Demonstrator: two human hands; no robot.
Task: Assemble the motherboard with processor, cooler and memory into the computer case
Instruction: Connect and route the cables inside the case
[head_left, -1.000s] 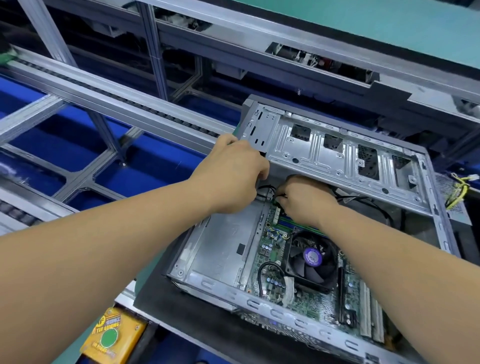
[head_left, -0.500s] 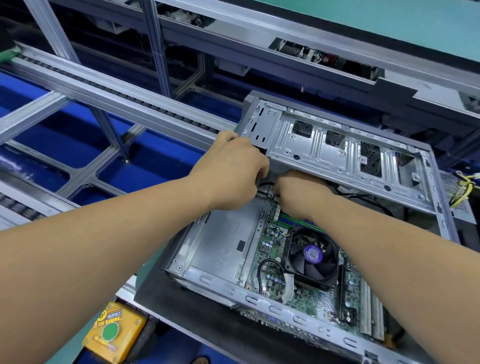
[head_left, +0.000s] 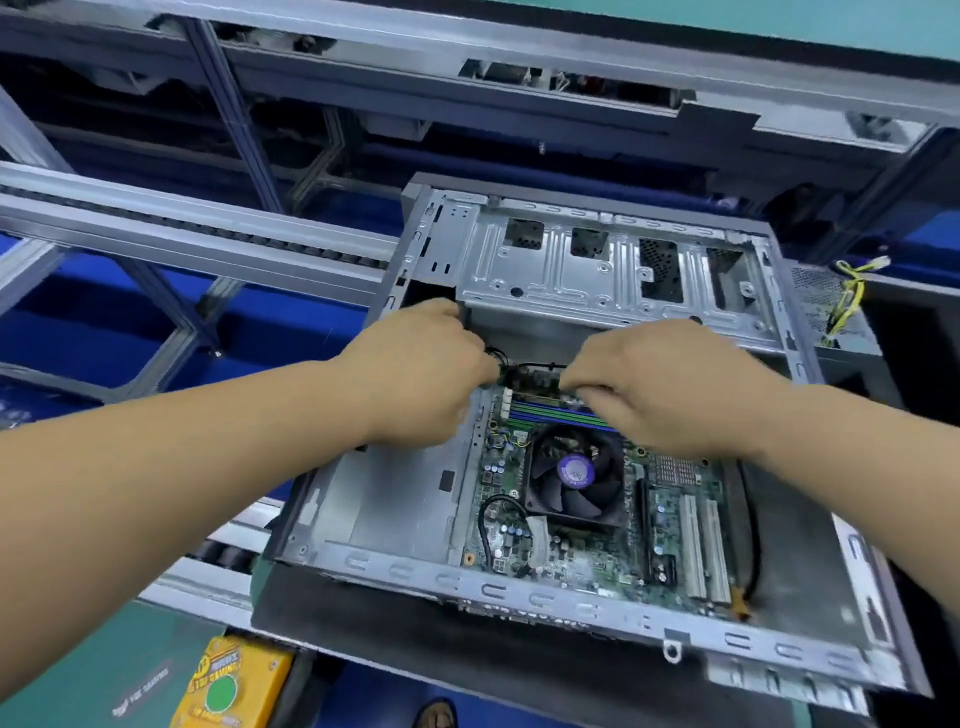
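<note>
An open grey computer case (head_left: 395, 564) lies on its side with the green motherboard (head_left: 576, 551) inside. A black cooler fan (head_left: 574, 475) with a purple label sits on the board. Blue and green memory slots (head_left: 556, 411) run just beyond the fan. Above the slots a green memory module (head_left: 532, 378) is held level. My left hand (head_left: 426, 374) pinches its left end and my right hand (head_left: 670, 387) its right end. A thin black cable (head_left: 498, 358) loops by my left fingertips. The fingertips are blurred and partly hidden.
The silver drive cage (head_left: 597, 260) overhangs the far side of the case, close above my hands. White expansion slots (head_left: 704, 556) lie at the board's right. A power supply with yellow wires (head_left: 847, 301) sits far right. A yellow button box (head_left: 234, 686) is near left; conveyor rails (head_left: 182, 228) run left.
My right hand has moved right, out from under the drive cage, so the hands are now apart with the module between them. The view has shifted left and down.
</note>
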